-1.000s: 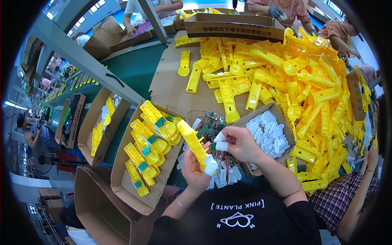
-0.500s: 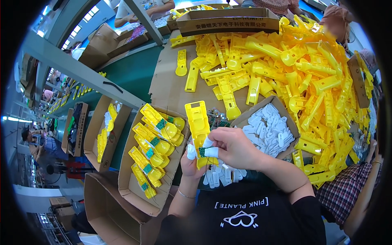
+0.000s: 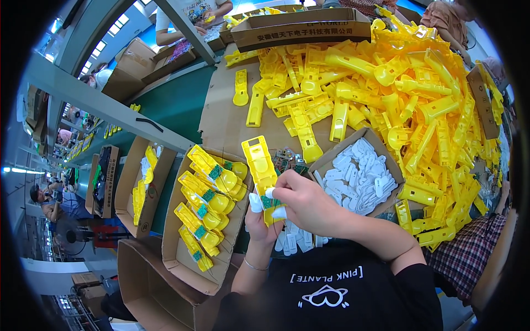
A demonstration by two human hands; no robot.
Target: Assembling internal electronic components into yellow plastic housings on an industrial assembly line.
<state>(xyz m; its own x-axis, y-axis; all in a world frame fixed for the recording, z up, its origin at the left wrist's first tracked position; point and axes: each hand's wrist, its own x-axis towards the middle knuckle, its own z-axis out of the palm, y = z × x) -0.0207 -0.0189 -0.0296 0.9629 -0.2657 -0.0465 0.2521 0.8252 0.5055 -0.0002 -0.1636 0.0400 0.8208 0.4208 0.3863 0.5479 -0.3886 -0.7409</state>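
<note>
My left hand (image 3: pixel 259 223) holds a yellow plastic housing (image 3: pixel 258 160) upright from below, a white fingertip cover showing on it. A small green circuit board (image 3: pixel 269 202) sits at the lower end of this housing. My right hand (image 3: pixel 303 201) reaches across from the right, with white covers on its fingertips, and closes its fingers on the board and the housing's lower end. To the left, a cardboard tray (image 3: pixel 204 280) carries several yellow housings (image 3: pixel 201 212) with green boards on them.
A large heap of yellow housings (image 3: pixel 386 83) covers the bench's right side. White plastic pieces (image 3: pixel 359 176) fill a box behind my right forearm. More white pieces (image 3: pixel 298 241) lie near my body. A metal post (image 3: pixel 110 105) slants across the left. Co-workers sit around.
The housing in my hands has tilted and shifted slightly left. My right fingers have moved slightly on the board. The whole view has turned a little.
</note>
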